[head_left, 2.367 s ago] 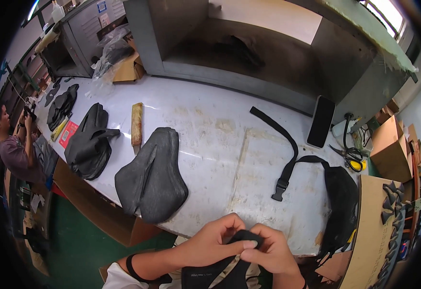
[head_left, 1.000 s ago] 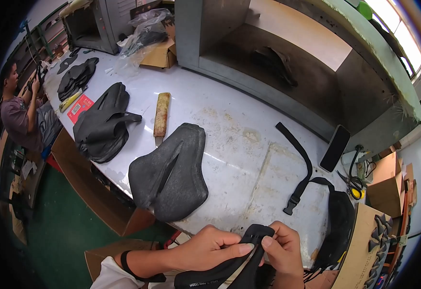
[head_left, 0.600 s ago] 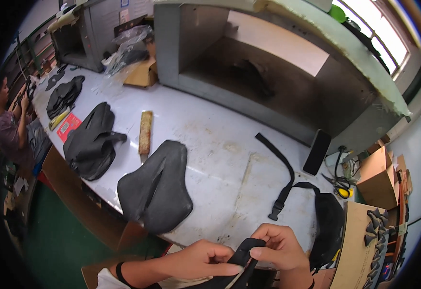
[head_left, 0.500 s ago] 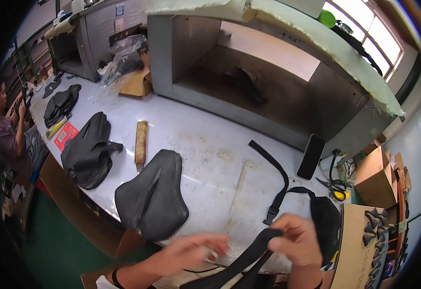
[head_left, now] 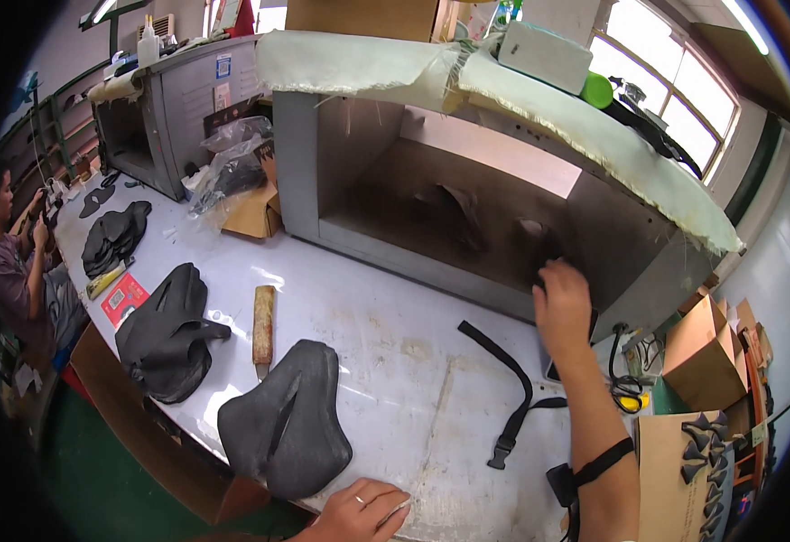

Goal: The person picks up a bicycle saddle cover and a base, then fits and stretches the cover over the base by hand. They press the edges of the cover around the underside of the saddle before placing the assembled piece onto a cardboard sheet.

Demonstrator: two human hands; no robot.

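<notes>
My right hand reaches to the opening of the grey metal cabinet, fingers apart. Just beyond its fingertips is a blurred dark piece with a paler part; contact is unclear. A black band with a dark lump crosses my right forearm. My left hand is at the table's front edge, fingers bent together with something pale and thin at their tips. Beside it lies a black saddle-shaped padded piece. A black strap with a buckle lies left of my right forearm and passes behind it.
A knife-like tool with a worn wooden handle lies behind the saddle-shaped piece. Further left are folded black pieces and a red card. A dark piece lies inside the cabinet. Cardboard boxes stand right; a person sits left.
My right hand has gone from the black strip at the front to the cabinet opening. A second piece now shows inside. My left hand has lowered and curled. The view has tilted up.
</notes>
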